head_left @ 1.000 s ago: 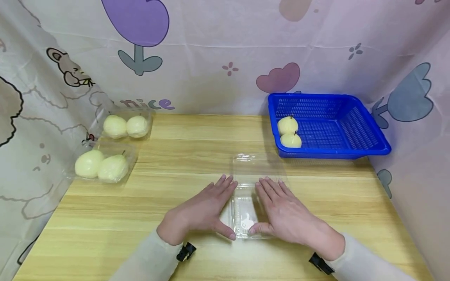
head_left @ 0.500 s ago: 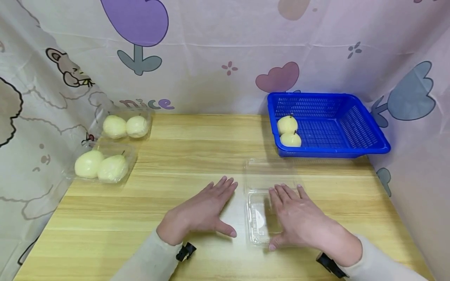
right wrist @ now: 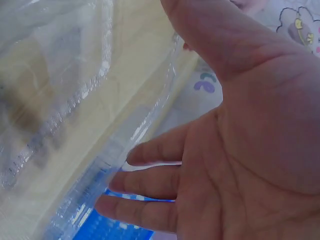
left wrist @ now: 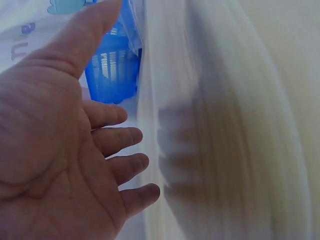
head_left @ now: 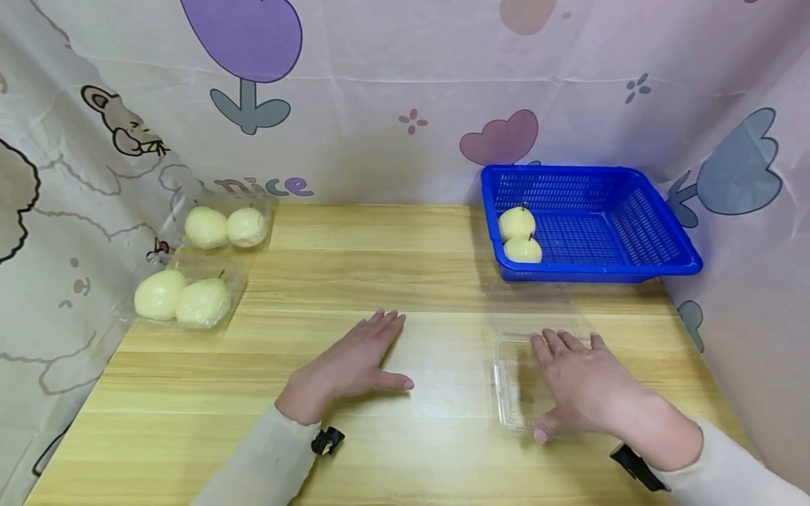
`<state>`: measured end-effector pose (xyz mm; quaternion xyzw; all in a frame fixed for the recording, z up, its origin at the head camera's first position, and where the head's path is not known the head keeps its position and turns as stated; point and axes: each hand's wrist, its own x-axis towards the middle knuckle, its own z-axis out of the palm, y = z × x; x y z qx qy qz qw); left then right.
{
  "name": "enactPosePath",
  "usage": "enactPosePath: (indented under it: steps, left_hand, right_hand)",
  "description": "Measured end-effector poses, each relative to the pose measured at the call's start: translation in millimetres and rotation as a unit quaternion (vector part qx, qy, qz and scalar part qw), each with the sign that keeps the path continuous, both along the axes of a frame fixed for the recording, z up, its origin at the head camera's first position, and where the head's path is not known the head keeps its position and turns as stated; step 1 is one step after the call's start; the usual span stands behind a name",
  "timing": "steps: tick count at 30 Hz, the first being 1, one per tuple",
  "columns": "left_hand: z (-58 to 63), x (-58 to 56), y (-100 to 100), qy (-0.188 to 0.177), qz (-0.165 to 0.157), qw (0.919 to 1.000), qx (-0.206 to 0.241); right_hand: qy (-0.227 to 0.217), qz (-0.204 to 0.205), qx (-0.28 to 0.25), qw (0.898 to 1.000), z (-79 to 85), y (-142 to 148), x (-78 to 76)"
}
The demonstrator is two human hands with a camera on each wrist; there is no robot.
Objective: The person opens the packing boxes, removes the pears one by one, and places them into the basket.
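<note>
A clear plastic clamshell box point(head_left: 514, 393) lies with its lid folded back point(head_left: 531, 309) on the right half of the table. My right hand point(head_left: 585, 386) lies over the box's right part, fingers straight and thumb spread, hiding that side. In the right wrist view the fingertips reach the box's clear rim point(right wrist: 145, 125). My left hand point(head_left: 351, 362) is held low over the table left of the box, fingers extended and thumb apart. Nothing is in its palm in the left wrist view.
A blue basket point(head_left: 601, 270) stands at the back right with two pale pears point(head_left: 519, 223) inside. Two clear boxes, each with two pears, sit at the left: a rear one point(head_left: 266, 218) and a front one point(head_left: 237, 281). A printed curtain point(head_left: 380, 91) borders the wooden table point(head_left: 354, 267).
My right hand and the open clamshell box have slid to the right, from the middle of the table. My left hand stayed at first, then moved slightly left and away from me.
</note>
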<state>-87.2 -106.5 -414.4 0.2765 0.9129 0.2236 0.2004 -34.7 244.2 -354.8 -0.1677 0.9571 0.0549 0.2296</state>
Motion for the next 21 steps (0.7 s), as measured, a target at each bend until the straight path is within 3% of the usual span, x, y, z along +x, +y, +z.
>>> enactPosePath:
  steps: [8,21]
  left_hand:
    - [-4.6,-4.5,-10,-0.010,0.032,0.9994,0.007]
    - [-8.2,-9.5,-22,-0.008,0.061,0.9980,-0.012]
  right_hand:
    - [-0.006,-0.024,0.011,1.000,-1.6,21,0.2]
    - [-0.020,-0.029,0.051,0.998,-0.6,65,-6.6]
